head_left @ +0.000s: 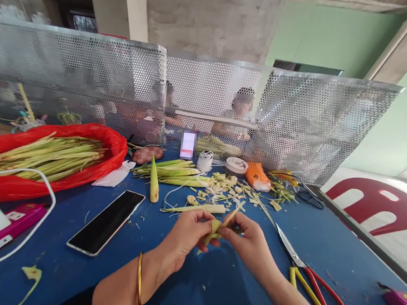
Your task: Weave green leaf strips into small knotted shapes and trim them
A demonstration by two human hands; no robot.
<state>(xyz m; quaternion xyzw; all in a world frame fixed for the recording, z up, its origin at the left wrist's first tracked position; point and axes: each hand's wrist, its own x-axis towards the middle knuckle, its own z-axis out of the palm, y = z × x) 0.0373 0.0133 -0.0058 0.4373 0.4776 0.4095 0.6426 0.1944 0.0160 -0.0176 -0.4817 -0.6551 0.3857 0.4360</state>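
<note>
Between my two hands, above the front of the blue table, is a small folded piece of pale green plant leaf (214,226). My left hand (195,227) pinches it between thumb and fingers. From the other side my right hand (241,232) grips a narrow strip of the same leaf, which sticks up past the fingertips. The underside of the piece is partly hidden by my fingers. Just beyond lie a flat leaf strip (201,208) and many cut scraps (225,186). Scissors (297,262) with red and yellow handles rest to the right of my right forearm.
A red bag (117,138) of long stalks stands at left, near a black phone (107,222) and a purple power strip (22,216). Green stalks (175,173), a string spool (205,162), a tape roll (236,166) and an orange packet (258,176) line the back before a perforated metal screen (211,83).
</note>
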